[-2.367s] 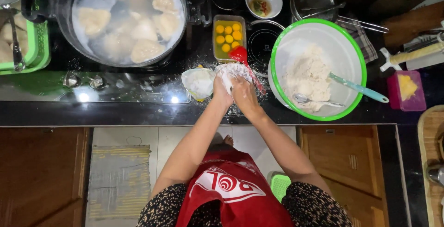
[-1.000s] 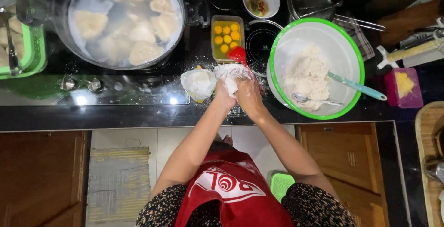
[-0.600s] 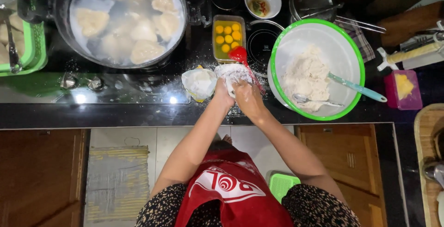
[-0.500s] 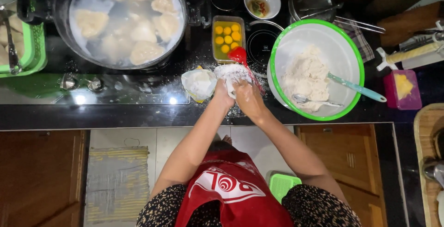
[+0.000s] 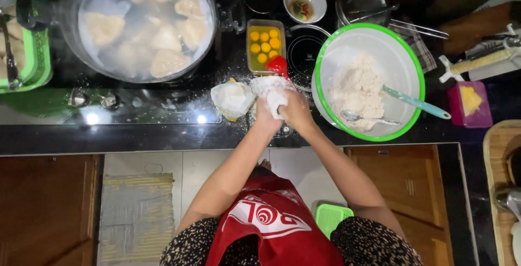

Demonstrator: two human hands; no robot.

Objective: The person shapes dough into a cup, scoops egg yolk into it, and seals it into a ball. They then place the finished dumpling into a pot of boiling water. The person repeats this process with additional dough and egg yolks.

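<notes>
Dough [image 5: 273,97] between hands, beside dough-filled bowl [image 5: 408,54]

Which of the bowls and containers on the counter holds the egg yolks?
The small rectangular tray, just beyond the hands; the green-rimmed bowl holds white dough and the small white bowl sauce.

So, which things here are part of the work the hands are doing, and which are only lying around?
In use:
- left hand and right hand, both pressing the white dough piece
- white bowl with green rim holding dough
- floury bag beside the hands

Lying about:
- big pot of dumplings
- tray of egg yolks
- small sauce bowl
- rolling pin
- pink box
</notes>
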